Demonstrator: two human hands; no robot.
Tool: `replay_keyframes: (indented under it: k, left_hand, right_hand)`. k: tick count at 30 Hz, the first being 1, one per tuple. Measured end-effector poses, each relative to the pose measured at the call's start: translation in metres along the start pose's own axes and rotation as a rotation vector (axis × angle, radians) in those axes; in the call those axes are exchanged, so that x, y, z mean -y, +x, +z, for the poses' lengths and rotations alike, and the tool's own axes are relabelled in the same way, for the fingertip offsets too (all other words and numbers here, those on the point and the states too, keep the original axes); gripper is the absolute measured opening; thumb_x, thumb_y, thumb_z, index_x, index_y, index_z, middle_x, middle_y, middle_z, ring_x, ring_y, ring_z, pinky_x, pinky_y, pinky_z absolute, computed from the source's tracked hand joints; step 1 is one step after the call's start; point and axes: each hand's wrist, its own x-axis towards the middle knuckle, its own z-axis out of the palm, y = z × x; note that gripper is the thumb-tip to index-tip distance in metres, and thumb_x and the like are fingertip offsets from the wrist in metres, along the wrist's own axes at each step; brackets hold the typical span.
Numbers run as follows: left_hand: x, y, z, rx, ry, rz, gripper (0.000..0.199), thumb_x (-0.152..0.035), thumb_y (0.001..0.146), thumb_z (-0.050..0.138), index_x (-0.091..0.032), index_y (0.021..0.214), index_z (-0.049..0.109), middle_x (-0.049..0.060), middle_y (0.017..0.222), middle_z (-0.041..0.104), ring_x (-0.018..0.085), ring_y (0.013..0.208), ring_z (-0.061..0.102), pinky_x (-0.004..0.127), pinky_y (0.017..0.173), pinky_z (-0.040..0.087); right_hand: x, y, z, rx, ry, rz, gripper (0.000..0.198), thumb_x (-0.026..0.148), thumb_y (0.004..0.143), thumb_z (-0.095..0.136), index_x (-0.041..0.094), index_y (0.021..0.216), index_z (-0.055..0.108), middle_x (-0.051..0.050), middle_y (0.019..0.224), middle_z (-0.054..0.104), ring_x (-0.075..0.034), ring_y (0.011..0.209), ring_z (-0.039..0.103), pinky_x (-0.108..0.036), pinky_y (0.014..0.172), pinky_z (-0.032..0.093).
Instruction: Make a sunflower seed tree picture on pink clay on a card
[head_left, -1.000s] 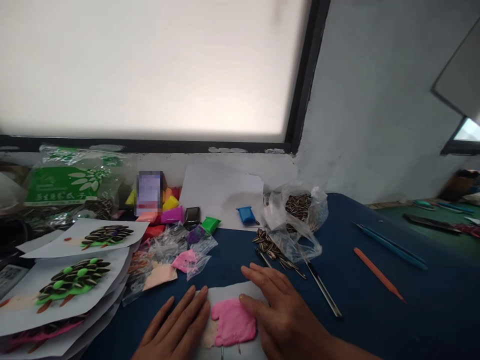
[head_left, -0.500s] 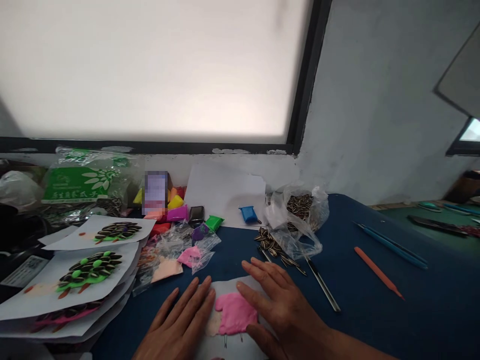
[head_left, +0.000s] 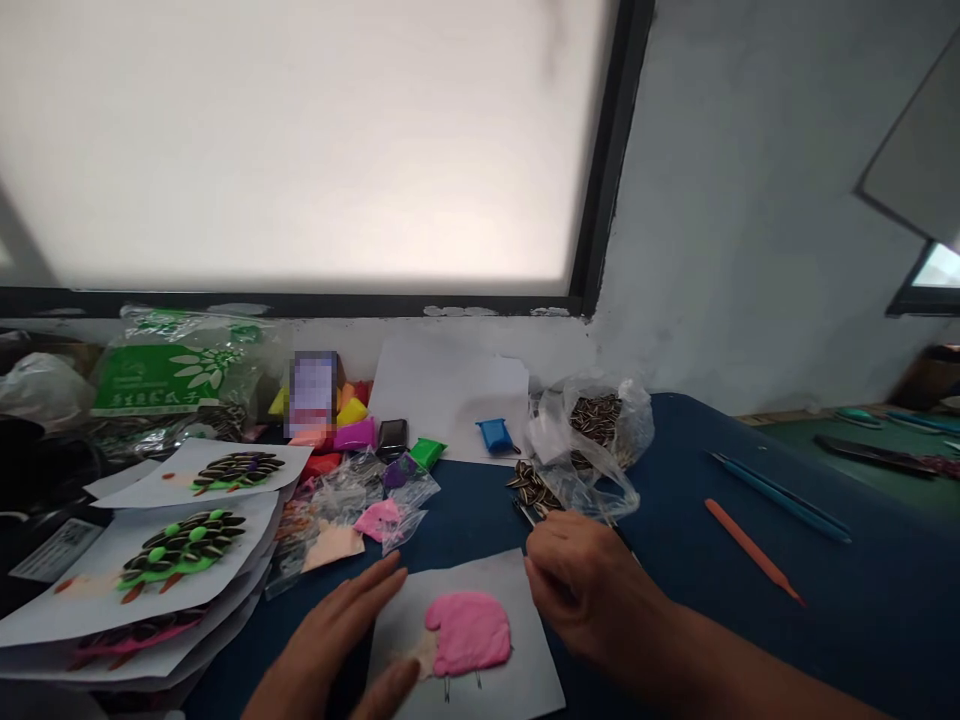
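Note:
A white sheet of paper [head_left: 525, 650] lies before me, with a flattened patch of pink clay [head_left: 472, 632] on it. A pale clay piece adjoins the patch at its left, and two thin drawn legs show below. My left hand [head_left: 330, 635] rests at the sheet's left edge, fingers extended and thumb apart, holding nothing. Past the sheet's upper right corner, my right hand [head_left: 581, 580] has its fingers curled in beside the loose sunflower seeds [head_left: 534, 488]. Its fingertips are hidden, so whatever it may grip cannot be seen. A slim metal tool [head_left: 523, 512] pokes out beside this hand.
Finished seed-and-clay pictures [head_left: 187, 550] are stacked at left. Clay packets [head_left: 354, 434] and a phone [head_left: 313, 390] stand behind. A plastic bag of seeds [head_left: 596, 430] sits beyond my right hand. An orange tool [head_left: 754, 550] and blue tweezers [head_left: 784, 495] lie at right.
My right hand has left the pink clay, moved up and right toward the seeds, and curled its fingers. My left hand has shifted left, uncovering more of the sheet.

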Motion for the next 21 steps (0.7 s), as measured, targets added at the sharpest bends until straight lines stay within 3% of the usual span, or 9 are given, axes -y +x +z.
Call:
replay_keyframes:
  k: [2,5,9,13,17,21]
  left_hand:
    - [0.002,0.009,-0.011,-0.049,-0.044,-0.049,0.04,-0.051,0.096,0.055,-0.033,0.129,0.068,0.001,0.133,0.067,0.028,0.118,0.066,0.035,0.092,0.058]
    - [0.003,0.023,-0.026,-0.072,-0.066,-0.147,0.039,-0.057,0.091,0.053,-0.034,0.113,0.077,0.001,0.118,0.076,0.029,0.107,0.073,0.038,0.087,0.06]
    - [0.002,0.036,-0.025,0.029,-0.076,-0.22,0.038,-0.055,0.087,0.053,-0.032,0.105,0.078,0.003,0.113,0.078,0.031,0.107,0.073,0.044,0.095,0.058]
    - [0.004,0.056,-0.012,0.162,-0.062,-0.205,0.04,-0.04,0.086,0.048,-0.022,0.109,0.075,0.011,0.116,0.075,0.034,0.111,0.067,0.048,0.099,0.05]
    - [0.003,0.083,-0.01,0.307,-0.08,-0.207,0.031,-0.032,0.081,0.051,-0.022,0.096,0.076,0.006,0.089,0.076,0.026,0.079,0.07,0.033,0.07,0.053]
    - [0.005,0.097,-0.013,0.39,-0.078,-0.222,0.022,-0.026,0.07,0.062,-0.022,0.087,0.075,0.003,0.084,0.071,0.021,0.071,0.065,0.026,0.061,0.047]
  right_hand:
    - [0.001,0.0,-0.006,0.108,-0.019,0.058,0.036,0.0,0.079,0.046,0.022,0.063,0.022,0.004,0.057,0.041,-0.01,0.052,0.038,-0.025,0.052,0.024]
    - [0.007,-0.002,-0.016,0.265,-0.097,0.136,0.028,-0.002,0.075,0.051,0.02,0.067,0.036,0.004,0.059,0.046,-0.009,0.051,0.037,-0.024,0.051,0.022]
    - [0.018,-0.001,-0.027,0.494,-0.169,0.166,0.014,0.006,0.08,0.059,0.019,0.081,0.054,0.001,0.066,0.058,-0.011,0.052,0.041,-0.025,0.049,0.021]
    - [0.024,0.003,-0.034,0.571,-0.232,0.161,0.013,0.011,0.087,0.061,0.018,0.076,0.059,0.0,0.067,0.061,-0.011,0.052,0.042,-0.026,0.049,0.021]
    - [0.035,0.006,-0.038,0.659,-0.339,0.154,0.023,0.019,0.09,0.067,0.017,0.068,0.06,0.0,0.061,0.058,-0.01,0.047,0.034,-0.027,0.047,0.019]
    - [0.043,0.007,-0.043,0.733,-0.315,0.119,0.026,0.01,0.085,0.068,0.016,0.061,0.059,0.001,0.056,0.056,-0.008,0.043,0.033,-0.026,0.045,0.018]
